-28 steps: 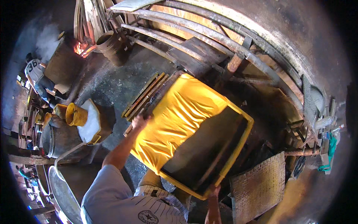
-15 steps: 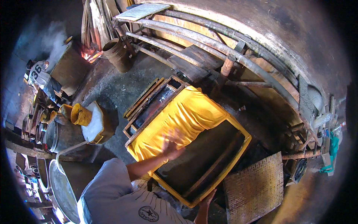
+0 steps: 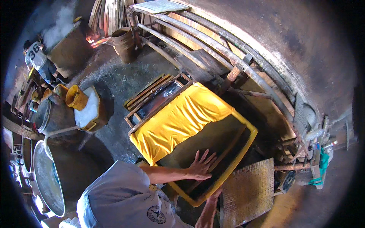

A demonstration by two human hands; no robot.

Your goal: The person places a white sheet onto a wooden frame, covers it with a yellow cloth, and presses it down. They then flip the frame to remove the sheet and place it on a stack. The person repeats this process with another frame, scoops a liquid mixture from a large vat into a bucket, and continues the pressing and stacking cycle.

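A tilted frame with a yellow rim [image 3: 249,137] lies before me, its lower part showing a dark inner surface [image 3: 201,136]. Wrinkled yellow cloth [image 3: 182,114] covers its upper part. My left hand [image 3: 199,167] rests open, fingers spread, on or just over that dark surface. Low at the frame’s right corner, my right hand [image 3: 213,197] grips the rim, its fingertips partly hidden. Beyond the cloth is a wooden rack [image 3: 136,117] with slatted boards [image 3: 146,93] beside it. A woven mat [image 3: 247,193] lies right of my right hand.
A co-worker [image 3: 40,62] stands by a steaming vat [image 3: 70,51] and fire [image 3: 91,41]. At left are yellow buckets [image 3: 76,97], a white-filled container [image 3: 91,125] and a large metal tub [image 3: 49,178]. A bucket [image 3: 123,45] and pipe railing [image 3: 262,85] are behind; clutter fills the right side.
My left hand has left the frame’s upper-left edge, moved down and right across the cloth, and now lies spread at the dark part. My right hand stays at the lower-right corner.
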